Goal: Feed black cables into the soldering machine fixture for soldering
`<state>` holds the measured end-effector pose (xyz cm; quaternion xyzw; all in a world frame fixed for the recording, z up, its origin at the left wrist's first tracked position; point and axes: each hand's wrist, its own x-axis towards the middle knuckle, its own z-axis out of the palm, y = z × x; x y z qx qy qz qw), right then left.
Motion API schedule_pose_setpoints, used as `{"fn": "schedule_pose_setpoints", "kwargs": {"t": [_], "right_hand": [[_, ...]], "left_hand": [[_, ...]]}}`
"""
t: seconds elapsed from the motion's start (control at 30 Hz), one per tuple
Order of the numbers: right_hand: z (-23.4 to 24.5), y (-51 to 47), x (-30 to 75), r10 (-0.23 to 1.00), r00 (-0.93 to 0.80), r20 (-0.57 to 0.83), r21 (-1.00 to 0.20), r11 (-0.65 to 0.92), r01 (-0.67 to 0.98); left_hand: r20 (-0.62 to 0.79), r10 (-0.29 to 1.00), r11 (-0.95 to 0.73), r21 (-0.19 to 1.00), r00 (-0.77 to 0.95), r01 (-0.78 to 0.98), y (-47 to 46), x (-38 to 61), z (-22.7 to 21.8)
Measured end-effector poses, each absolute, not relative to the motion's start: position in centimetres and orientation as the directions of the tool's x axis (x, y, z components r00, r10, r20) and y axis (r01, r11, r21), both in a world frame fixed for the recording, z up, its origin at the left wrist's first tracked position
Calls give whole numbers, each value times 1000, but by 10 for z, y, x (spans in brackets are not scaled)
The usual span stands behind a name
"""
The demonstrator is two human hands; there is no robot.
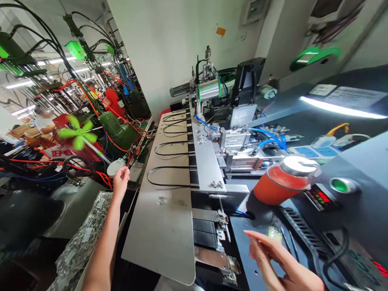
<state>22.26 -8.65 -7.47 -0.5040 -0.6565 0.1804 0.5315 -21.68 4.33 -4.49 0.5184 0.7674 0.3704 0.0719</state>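
My left hand (121,176) is stretched out to the left with its fingers curled closed; whatever they may hold is hidden or too small to make out. It is beside the round white base (115,166) of a green fan (79,132). My right hand (280,260) hovers over the dark machine top at the lower right, its fingers extended and nothing visible in them. Between my hands lies a metal plate (169,226), with several black cable loops (169,176) spread across it. Their ends run into the machine's metal rail (209,165).
An orange-red jar (277,184) with a metal lid stands near a green button (339,185) and a lit red-green display (321,197). Pneumatic cylinders (236,139) sit behind. A clear plastic bag of cables (83,238) lies beside my left forearm. Two people are in the background.
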Motion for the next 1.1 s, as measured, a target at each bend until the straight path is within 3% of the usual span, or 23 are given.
{"fn": "schedule_pose_setpoints", "kwargs": {"t": [0.13, 0.2, 0.27, 0.37, 0.53, 0.7, 0.97, 1.1], "right_hand": [[-66, -81, 211, 855, 42, 516, -808, 471, 353], [-61, -80, 205, 880, 38, 473, -846, 442, 299], [-56, -80, 199, 898, 62, 436, -876, 408, 256], [-47, -79, 192, 907, 133, 401, -909, 376, 179], [-47, -78, 185, 939, 230, 255, -967, 248, 59], [-51, -80, 183, 955, 177, 240, -968, 221, 119], [-35, -73, 207, 966, -190, 176, -963, 209, 171], [-33, -74, 193, 957, 82, 277, -953, 263, 153]], "left_hand": [[324, 927, -115, 724, -189, 680, 46, -130, 2], [294, 945, -322, 772, 142, 548, 34, -78, 18], [208, 874, -418, 782, 438, 462, 19, -32, 27], [78, 745, -471, 765, 662, 439, -1, 12, 26], [32, 723, -481, 740, 690, 470, -8, 31, 7], [88, 740, -505, 728, 667, 464, -11, 28, -4], [-30, 636, -557, 674, 771, 485, -11, 19, 7], [-43, 767, -339, 820, 640, 461, -11, 24, 6]]}}
